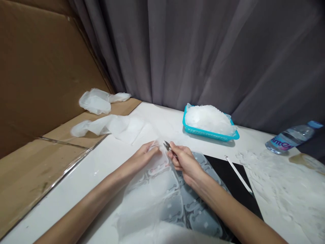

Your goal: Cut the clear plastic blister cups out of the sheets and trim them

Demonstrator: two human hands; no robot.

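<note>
My left hand point(149, 152) pinches the edge of a thin, see-through white sheet point(142, 206) that drapes down toward me. Small thread snips point(167, 146) are gripped in my right hand point(184, 161), their pointed blades aimed up and left, close to the sheet's edge by my left fingers. Beneath the sheet and my right forearm lies a grey translucent mold-like tray point(203, 217) with rounded compartments, partly covered. Whether the blades touch the sheet, I cannot tell.
A turquoise basket point(210, 134) heaped with white material point(209, 118) stands at the back. Crumpled white sheets point(95, 101) lie left on cardboard point(50, 162). To the right are a black board point(236, 183), a white strip point(238, 175), a tilted water bottle point(289, 137) and clear plastic film point(297, 183).
</note>
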